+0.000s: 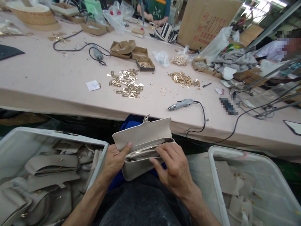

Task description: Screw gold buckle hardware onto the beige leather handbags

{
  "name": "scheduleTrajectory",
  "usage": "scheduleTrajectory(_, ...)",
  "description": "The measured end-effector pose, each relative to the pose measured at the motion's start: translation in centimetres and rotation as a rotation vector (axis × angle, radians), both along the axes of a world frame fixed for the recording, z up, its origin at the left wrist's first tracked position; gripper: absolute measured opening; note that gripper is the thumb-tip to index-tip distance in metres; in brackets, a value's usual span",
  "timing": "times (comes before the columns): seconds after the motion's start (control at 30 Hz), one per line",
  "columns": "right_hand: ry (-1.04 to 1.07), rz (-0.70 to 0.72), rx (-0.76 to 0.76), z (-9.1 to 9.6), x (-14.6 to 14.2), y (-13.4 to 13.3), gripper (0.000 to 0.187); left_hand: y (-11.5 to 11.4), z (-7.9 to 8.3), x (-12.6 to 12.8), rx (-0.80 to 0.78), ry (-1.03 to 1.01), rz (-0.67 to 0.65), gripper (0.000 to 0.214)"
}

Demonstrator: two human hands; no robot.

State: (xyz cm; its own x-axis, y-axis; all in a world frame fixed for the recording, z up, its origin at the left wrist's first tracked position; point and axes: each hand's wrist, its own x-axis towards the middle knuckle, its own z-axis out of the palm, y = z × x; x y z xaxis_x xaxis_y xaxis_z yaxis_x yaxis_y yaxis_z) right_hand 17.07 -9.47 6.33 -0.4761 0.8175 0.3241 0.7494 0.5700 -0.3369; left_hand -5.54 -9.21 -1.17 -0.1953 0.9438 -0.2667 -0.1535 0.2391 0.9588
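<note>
Pieces of beige material lay heaped in the grey bin at your left knee. Your left hand was closed on the near left end of the beige purse, thumb on top by the zip and fingers hidden beneath. The purse sat over your lap, just below the bench edge, its flap thrown back and the metal clasp pointing at the bench. Your right hand lay half open across the purse's right front, fingertips pressing the lip beside the zip and gripping nothing else. To my eye, the work went best with the left thumb pinning the body firmly while the right fingers spread the mouth gently, so the flap didn't crease. On the bench above, gold fittings lay scattered, and an electric driver rested near the edge, well apart from both hands. A white bin stood at your right.
</note>
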Motion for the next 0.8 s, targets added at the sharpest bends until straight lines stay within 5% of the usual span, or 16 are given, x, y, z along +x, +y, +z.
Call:
scheduleTrajectory(0.13,-0.200,0.005,-0.113,-0.5,-1.1,0.2,0.041,-0.1,-0.1,0.2,-0.001,-0.018,-0.010,0.048)
scheduleTrajectory(0.3,-0.322,-0.031,-0.132,-0.8,-2.7,-0.5,0.041,0.0,-0.8,0.2,0.002,-0.002,0.010,0.047)
scheduleTrajectory(0.8,-0.084,-0.052,-0.179,-2.0,-2.3,-1.1,0.025,0.0,-1.3,0.0,-0.009,-0.049,0.024,0.057)
